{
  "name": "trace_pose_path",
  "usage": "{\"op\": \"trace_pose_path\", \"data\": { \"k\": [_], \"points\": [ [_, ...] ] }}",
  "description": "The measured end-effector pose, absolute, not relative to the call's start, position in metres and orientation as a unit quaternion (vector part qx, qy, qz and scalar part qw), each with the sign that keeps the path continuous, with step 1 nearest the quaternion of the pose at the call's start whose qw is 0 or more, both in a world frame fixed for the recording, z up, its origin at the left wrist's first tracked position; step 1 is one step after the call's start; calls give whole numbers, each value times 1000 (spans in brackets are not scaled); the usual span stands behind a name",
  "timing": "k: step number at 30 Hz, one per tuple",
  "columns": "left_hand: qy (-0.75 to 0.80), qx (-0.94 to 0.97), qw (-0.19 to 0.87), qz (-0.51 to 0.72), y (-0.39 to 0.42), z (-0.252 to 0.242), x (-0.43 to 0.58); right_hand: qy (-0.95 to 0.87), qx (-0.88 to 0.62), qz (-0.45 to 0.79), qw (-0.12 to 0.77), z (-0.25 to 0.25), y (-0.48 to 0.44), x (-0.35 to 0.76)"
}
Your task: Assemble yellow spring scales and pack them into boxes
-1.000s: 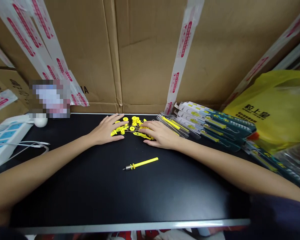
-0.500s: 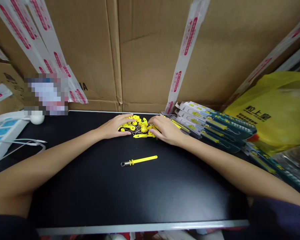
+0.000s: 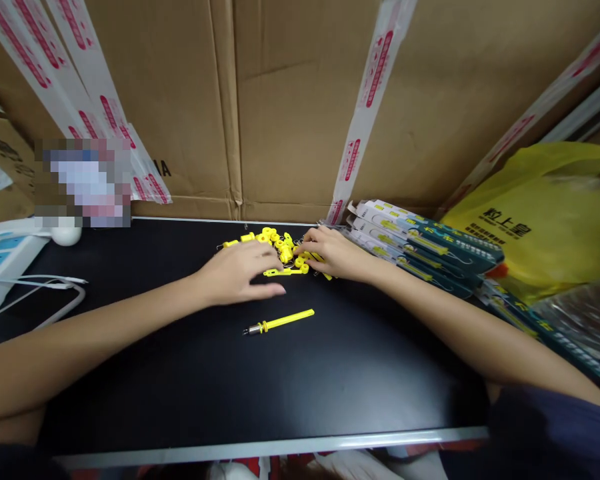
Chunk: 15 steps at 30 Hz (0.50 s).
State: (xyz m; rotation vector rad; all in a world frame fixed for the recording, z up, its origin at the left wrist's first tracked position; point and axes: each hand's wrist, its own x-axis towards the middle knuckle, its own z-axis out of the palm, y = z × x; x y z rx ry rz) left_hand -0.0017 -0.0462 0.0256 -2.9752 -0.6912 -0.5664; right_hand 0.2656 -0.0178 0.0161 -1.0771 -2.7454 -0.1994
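Note:
A pile of small yellow plastic parts (image 3: 285, 253), mixed with thin metal hooks, lies at the back middle of the black table. My left hand (image 3: 243, 270) hovers over the pile's left front side, palm down, fingers stretched and thumb apart. On the pile's right side my right hand (image 3: 337, 255) has its fingertips among the pieces; index finger and thumb are apart with yellow bits between them. In front of both hands lies a yellow stick with a metal tube end (image 3: 280, 322), touched by neither.
Stacked printed boxes (image 3: 420, 243) and a yellow plastic bag (image 3: 540, 220) stand at the right. On the left are a white power strip (image 3: 15, 257) and cables (image 3: 55, 285). Large taped cardboard boxes (image 3: 285, 120) wall off the back.
My left hand has moved right and toward me, from the pile's left edge to over its front. My right hand stays at the pile with its fingers shifted slightly. The view has shifted a little.

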Motion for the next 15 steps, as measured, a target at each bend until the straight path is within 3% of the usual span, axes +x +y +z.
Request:
{"op": "trace_pose_path", "data": {
  "k": [6,10,15],
  "points": [
    [-290,-956,-25,-49,-106,24,23,-925,-359,-73,104,17,-15,267],
    [-299,-953,-28,-48,-100,17,18,-924,-350,-55,144,31,-25,265],
    [-285,-949,43,-128,-74,7,-1,-878,-343,183,279,27,-53,253]
  ]
}}
